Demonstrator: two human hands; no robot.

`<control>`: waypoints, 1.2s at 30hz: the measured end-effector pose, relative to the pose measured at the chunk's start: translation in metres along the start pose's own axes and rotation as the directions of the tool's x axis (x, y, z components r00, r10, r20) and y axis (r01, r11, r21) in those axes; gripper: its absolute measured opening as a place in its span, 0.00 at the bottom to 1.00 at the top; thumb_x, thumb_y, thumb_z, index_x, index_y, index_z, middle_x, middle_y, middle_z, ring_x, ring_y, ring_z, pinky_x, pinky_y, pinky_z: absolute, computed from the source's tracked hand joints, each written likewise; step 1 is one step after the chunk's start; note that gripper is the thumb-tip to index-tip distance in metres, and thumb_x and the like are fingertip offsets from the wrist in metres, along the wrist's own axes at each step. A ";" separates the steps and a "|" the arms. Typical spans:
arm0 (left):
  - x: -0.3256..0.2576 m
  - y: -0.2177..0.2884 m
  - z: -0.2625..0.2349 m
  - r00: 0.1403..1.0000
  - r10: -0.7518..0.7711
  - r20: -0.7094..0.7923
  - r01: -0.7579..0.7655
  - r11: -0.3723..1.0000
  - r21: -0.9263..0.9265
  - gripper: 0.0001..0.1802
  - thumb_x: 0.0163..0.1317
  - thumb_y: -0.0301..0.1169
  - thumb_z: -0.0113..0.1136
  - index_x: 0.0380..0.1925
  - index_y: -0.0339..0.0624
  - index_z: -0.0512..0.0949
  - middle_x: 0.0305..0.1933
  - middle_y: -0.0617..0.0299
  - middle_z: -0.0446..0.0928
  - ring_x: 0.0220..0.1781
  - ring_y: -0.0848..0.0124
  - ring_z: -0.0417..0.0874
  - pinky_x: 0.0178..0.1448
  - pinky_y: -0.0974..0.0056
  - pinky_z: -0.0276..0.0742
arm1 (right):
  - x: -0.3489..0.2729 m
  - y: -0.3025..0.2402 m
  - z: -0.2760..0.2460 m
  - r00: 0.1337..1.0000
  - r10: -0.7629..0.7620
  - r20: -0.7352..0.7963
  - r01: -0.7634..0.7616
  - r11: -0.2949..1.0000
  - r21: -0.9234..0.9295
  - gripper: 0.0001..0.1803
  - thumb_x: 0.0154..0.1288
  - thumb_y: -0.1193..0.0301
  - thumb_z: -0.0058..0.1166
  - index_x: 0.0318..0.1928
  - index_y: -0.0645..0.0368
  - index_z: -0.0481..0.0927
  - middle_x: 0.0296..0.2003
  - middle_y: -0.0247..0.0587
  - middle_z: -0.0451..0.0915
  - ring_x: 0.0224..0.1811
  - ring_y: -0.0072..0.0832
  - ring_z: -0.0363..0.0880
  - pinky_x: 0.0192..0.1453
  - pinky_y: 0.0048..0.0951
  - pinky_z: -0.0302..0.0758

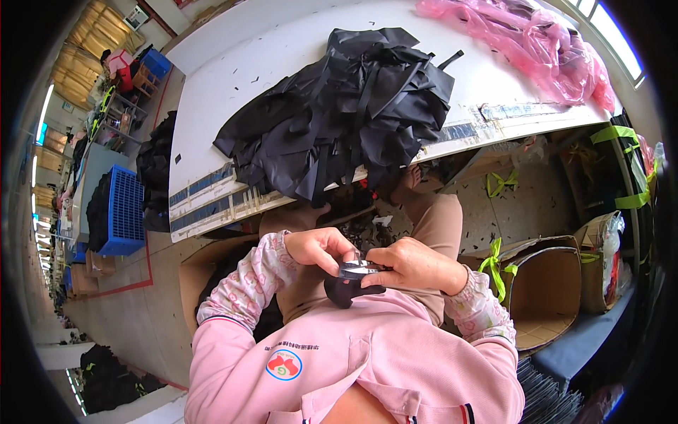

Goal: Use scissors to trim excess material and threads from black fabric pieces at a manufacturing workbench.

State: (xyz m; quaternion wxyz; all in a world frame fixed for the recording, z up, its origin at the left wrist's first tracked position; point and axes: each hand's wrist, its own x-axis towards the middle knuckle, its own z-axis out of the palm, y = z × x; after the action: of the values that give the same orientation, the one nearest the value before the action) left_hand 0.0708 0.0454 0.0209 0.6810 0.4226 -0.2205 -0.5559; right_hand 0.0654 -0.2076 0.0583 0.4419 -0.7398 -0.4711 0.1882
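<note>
Over my lap, both hands are closed at a small black fabric piece (344,291), which hangs down from between them. It has a pale patch on top. My left hand (321,249) pinches its left edge with thumb and fingers. From the right, my right hand (413,264) closes on a small dark metal tool (379,268) that looks like thread snips, its tip at the pale patch. My fingers partly hide the tool. Beyond my hands, a heap of black fabric pieces (346,106) lies on the white table (205,106), some hanging over its near edge.
Pink plastic sheeting (530,49) lies at the table's far right. An open cardboard box (547,297) with yellow-green ribbon ties (498,268) stands at my right. Black scraps litter the floor below the table. A blue crate (121,212) stands at left.
</note>
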 end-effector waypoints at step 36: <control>0.012 -0.018 0.034 0.522 0.637 -0.568 -0.389 0.770 0.506 0.05 0.59 0.16 0.59 0.35 0.34 0.77 0.41 0.64 0.73 0.41 0.78 0.72 0.46 0.74 0.69 | 0.004 -0.002 0.028 0.874 0.118 -0.471 -0.228 0.956 -0.184 0.20 0.56 0.58 0.67 0.31 0.63 0.75 0.18 0.46 0.77 0.20 0.45 0.79 0.23 0.35 0.73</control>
State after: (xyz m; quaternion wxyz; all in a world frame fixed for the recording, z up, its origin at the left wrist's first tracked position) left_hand 0.0375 0.0222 0.0224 0.7680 0.6204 -0.1408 -0.0742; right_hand 0.0473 -0.1903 0.0453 0.4308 -0.8494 -0.3046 -0.0082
